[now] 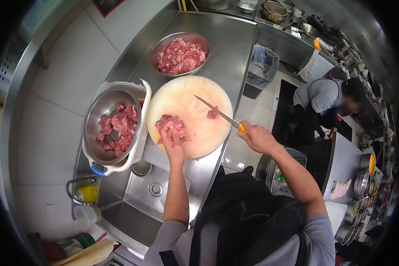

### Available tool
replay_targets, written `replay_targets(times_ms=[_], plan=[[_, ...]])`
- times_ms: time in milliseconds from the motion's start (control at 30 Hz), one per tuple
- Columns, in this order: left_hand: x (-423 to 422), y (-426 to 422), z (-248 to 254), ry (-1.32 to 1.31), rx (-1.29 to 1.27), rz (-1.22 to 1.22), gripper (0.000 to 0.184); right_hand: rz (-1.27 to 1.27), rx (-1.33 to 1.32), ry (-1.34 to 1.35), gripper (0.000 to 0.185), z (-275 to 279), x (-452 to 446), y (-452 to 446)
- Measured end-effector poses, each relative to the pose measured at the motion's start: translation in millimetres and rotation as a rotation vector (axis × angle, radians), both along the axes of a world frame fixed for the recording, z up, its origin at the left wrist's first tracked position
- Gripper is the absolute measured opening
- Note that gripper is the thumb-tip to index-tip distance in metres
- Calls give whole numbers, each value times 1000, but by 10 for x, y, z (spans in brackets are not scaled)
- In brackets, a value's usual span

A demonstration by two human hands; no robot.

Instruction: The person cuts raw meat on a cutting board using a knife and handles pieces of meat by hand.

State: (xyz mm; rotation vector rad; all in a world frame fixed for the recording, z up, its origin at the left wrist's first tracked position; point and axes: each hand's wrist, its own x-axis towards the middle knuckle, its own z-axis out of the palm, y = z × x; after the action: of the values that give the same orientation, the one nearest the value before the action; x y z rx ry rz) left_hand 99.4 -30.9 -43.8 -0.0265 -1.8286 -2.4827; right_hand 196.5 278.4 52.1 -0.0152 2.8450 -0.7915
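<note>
My right hand [258,138] is wrapped round the yellow handle of a kitchen knife [217,111]. Its long blade points up and left over the round cutting board [195,88]. On the board's left side, my left hand [172,141] has its fingers curled on a lump of raw meat [176,124], partly covering it. A small scrap of meat [213,113] lies by the blade on the right. Behind the board stands a metal bowl heaped with cut meat [181,55]. To the left, a wider metal bowl [93,119] holds more meat pieces [119,128].
The left bowl sits in a white plastic tub [144,119]. Nearer me is a steel sink [135,195] with a faucet [71,190] at its left. Beyond the counter's right edge are a lined trash bin [262,66] and a co-worker [319,97] bending over another counter.
</note>
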Motion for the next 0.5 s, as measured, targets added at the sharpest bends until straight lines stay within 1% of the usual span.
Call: replay_targets(times_ms=[33,67,133,167,233,367,433,500], plan=[[-32,23,122,-19,142,-14,30,-53,-42,2,36,36,11,10],[-66,45,201,-16,144,-16,30,-55,-41,5,36,44,35,36],[-186,65,328,-126,286,-57,32,-110,-124,12,37,46,83,119],[-270,83,338,-116,286,-51,32,-103,-125,20,37,37,120,153],[-449,154,338,-125,419,-96,33,-137,-145,14,37,11,228,203],[-860,355,462,-53,406,-92,31,-199,-173,-13,38,10,448,219],[-1246,427,599,164,352,-70,29,-213,-203,-4,39,-68,549,266],[-1758,522,863,423,226,20,26,-225,-199,-7,39,-136,614,295]])
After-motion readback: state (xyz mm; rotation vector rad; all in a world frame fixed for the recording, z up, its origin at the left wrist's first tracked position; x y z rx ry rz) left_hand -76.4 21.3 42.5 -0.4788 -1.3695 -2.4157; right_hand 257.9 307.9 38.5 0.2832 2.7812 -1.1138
